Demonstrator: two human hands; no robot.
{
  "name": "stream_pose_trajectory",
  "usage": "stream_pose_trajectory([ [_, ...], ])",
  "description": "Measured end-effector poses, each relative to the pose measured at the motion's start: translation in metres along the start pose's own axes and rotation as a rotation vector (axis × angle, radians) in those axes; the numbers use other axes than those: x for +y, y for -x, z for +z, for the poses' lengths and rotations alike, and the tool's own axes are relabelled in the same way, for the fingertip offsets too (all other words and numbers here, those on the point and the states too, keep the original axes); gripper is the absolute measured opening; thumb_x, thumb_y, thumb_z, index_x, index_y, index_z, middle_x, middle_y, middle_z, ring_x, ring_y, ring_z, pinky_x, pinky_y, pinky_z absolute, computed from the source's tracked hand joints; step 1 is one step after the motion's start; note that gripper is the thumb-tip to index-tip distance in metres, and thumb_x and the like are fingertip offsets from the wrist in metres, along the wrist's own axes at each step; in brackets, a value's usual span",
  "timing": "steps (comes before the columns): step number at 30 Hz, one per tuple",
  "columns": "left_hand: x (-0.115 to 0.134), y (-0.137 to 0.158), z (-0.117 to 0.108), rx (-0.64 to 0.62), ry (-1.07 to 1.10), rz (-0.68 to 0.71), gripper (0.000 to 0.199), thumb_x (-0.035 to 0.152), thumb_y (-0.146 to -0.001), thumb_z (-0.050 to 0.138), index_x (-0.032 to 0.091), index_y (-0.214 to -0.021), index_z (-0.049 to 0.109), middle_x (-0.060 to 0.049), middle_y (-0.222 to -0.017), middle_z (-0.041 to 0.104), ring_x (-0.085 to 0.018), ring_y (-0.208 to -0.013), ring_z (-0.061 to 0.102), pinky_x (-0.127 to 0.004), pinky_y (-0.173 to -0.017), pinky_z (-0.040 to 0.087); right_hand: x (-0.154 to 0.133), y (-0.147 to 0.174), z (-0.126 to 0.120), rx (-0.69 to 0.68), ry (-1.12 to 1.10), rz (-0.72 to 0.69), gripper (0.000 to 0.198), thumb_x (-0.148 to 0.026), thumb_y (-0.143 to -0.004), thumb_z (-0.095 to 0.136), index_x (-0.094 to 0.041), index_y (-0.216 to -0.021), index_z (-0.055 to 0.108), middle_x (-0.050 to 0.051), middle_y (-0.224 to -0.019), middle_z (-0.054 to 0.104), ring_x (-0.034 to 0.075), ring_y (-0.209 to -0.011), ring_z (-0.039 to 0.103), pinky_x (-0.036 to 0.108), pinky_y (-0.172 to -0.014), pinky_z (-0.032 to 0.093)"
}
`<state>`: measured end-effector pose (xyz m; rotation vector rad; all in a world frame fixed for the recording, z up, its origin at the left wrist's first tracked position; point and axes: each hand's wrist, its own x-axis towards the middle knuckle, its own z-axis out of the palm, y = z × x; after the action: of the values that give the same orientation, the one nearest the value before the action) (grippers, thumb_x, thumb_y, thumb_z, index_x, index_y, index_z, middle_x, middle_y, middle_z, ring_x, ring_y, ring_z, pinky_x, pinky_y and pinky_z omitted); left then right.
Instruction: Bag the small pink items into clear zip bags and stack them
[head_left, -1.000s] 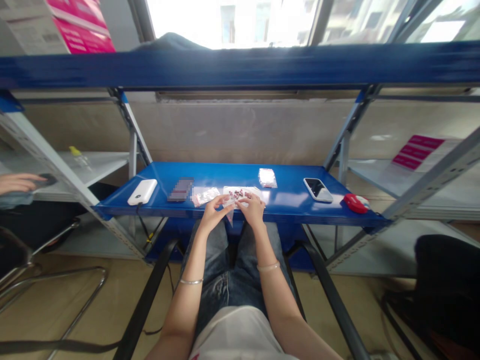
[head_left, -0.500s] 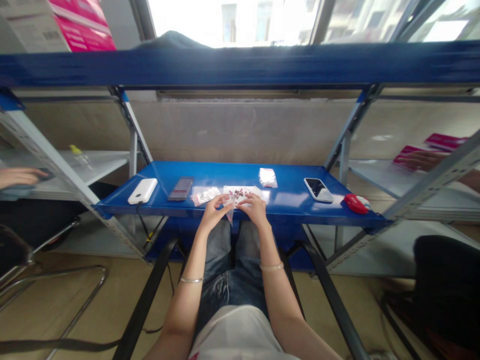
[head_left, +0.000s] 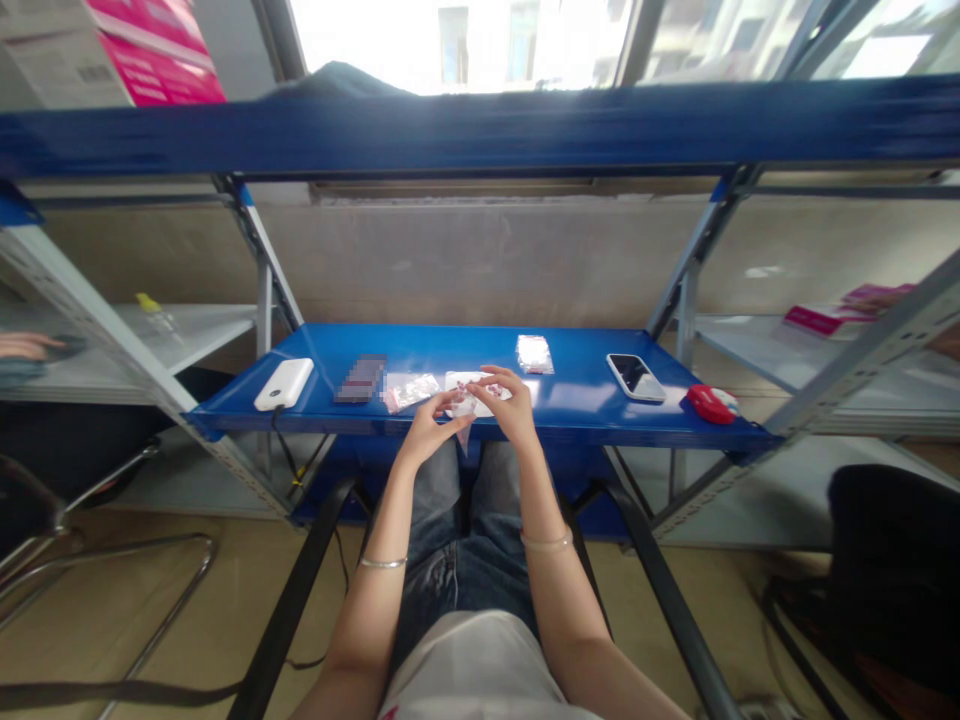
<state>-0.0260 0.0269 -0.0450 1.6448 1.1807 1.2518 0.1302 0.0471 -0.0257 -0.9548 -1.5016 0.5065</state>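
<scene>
At the front edge of the blue shelf, my left hand pinches a small clear plastic bag that hangs down past the edge. Right above the bag's top is my right hand, its thumb and fingertips closed together; what they hold is too small to make out. Behind both hands a white sheet lies on the shelf. Small dark red and brown pieces rest on it, partly covered by my right hand. Close to my left hand lies a clear packet with white and pink contents.
Another clear packet lies farther back. On the right are a phone and a red object; on the left, a white device with a cable and a blurred-out flat item. Metal posts frame the shelf. Other people's hands show at both sides.
My right hand has risen from the small pieces and shifted left over the bag, its fingertips now beside my left hand's. My left hand keeps the bag in nearly the same spot.
</scene>
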Motion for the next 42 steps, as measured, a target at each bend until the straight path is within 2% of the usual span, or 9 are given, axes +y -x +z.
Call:
stream_pose_trajectory([
  [4, 0.000, 0.000, -0.002, 0.000, -0.004, 0.006, 0.051, 0.038, -0.069, 0.072, 0.020, -0.116, 0.059, -0.010, -0.117, 0.066, -0.025, -0.110, 0.059, -0.037, -0.094, 0.041, 0.007, -0.001, 0.004, -0.088, 0.040, -0.007, 0.022, -0.042, -0.077, 0.066, -0.021, -0.077, 0.073, 0.008, -0.104, 0.067, 0.023, -0.107, 0.058, 0.034, -0.093, 0.042],
  [7, 0.000, 0.000, -0.003, 0.007, -0.007, -0.003, 0.049, 0.038, -0.070, 0.071, 0.021, -0.115, 0.060, -0.010, -0.119, 0.065, -0.026, -0.112, 0.058, -0.037, -0.094, 0.041, 0.022, -0.003, 0.001, -0.051, 0.134, 0.032, 0.023, -0.039, -0.083, 0.059, -0.021, -0.084, 0.074, 0.008, -0.105, 0.067, 0.023, -0.106, 0.058, 0.035, -0.093, 0.042],
  [10, 0.000, 0.000, -0.004, 0.033, -0.021, -0.010, 0.046, 0.038, -0.071, 0.071, 0.021, -0.113, 0.061, -0.009, -0.118, 0.065, -0.026, -0.112, 0.057, -0.037, -0.094, 0.040, 0.040, -0.001, -0.006, 0.016, 0.386, 0.127, 0.021, -0.034, -0.084, 0.057, -0.022, -0.092, 0.074, 0.010, -0.113, 0.064, 0.025, -0.112, 0.054, 0.043, -0.097, 0.037],
  [13, -0.001, -0.001, -0.005, 0.050, -0.030, 0.008, 0.045, 0.040, -0.071, 0.070, 0.022, -0.112, 0.062, -0.008, -0.117, 0.066, -0.025, -0.112, 0.057, -0.037, -0.094, 0.040, 0.055, 0.004, -0.010, -0.008, 0.635, 0.249, 0.026, -0.031, -0.085, 0.057, -0.026, -0.107, 0.070, 0.013, -0.127, 0.056, 0.030, -0.123, 0.045, 0.050, -0.099, 0.033],
  [16, -0.003, -0.001, -0.004, 0.063, -0.022, 0.016, 0.045, 0.041, -0.070, 0.071, 0.023, -0.111, 0.062, -0.007, -0.116, 0.066, -0.026, -0.111, 0.058, -0.037, -0.094, 0.040, 0.063, 0.009, -0.008, -0.028, 0.762, 0.302, 0.029, -0.034, -0.086, 0.056, -0.029, -0.114, 0.067, 0.013, -0.135, 0.050, 0.031, -0.129, 0.038, 0.051, -0.100, 0.030],
  [25, -0.004, -0.002, -0.005, 0.066, -0.019, 0.010, 0.044, 0.042, -0.070, 0.071, 0.024, -0.109, 0.063, -0.007, -0.116, 0.066, -0.025, -0.110, 0.058, -0.037, -0.094, 0.039, 0.066, 0.007, -0.005, 0.123, 0.695, 0.325, 0.020, -0.031, -0.082, 0.059, -0.020, -0.089, 0.074, 0.015, -0.124, 0.056, 0.030, -0.119, 0.045, 0.044, -0.094, 0.034],
  [30, -0.003, -0.002, -0.004, 0.070, 0.000, 0.013, 0.042, 0.040, -0.070, 0.071, 0.023, -0.108, 0.064, -0.008, -0.116, 0.066, -0.025, -0.110, 0.058, -0.037, -0.093, 0.040, 0.067, 0.008, -0.005, 0.169, 0.714, 0.354, 0.022, -0.025, -0.080, 0.059, -0.016, -0.094, 0.073, 0.017, -0.120, 0.058, 0.030, -0.116, 0.046, 0.042, -0.093, 0.033],
  [37, 0.001, 0.000, -0.002, 0.069, -0.016, 0.015, 0.044, 0.039, -0.069, 0.071, 0.022, -0.109, 0.062, -0.008, -0.115, 0.066, -0.026, -0.110, 0.058, -0.038, -0.094, 0.040, 0.071, 0.008, 0.006, 0.266, 0.808, 0.346, 0.024, -0.035, -0.083, 0.057, -0.019, -0.091, 0.075, 0.012, -0.114, 0.064, 0.030, -0.108, 0.048, 0.045, -0.092, 0.026],
  [42, 0.000, 0.001, -0.003, 0.050, -0.044, 0.016, 0.044, 0.039, -0.071, 0.070, 0.022, -0.111, 0.062, -0.009, -0.117, 0.065, -0.026, -0.111, 0.057, -0.039, -0.094, 0.040, 0.072, 0.009, 0.008, 0.310, 0.798, 0.340, 0.020, -0.028, -0.083, 0.057, -0.020, -0.088, 0.075, 0.010, -0.114, 0.065, 0.030, -0.107, 0.050, 0.046, -0.092, 0.027],
])
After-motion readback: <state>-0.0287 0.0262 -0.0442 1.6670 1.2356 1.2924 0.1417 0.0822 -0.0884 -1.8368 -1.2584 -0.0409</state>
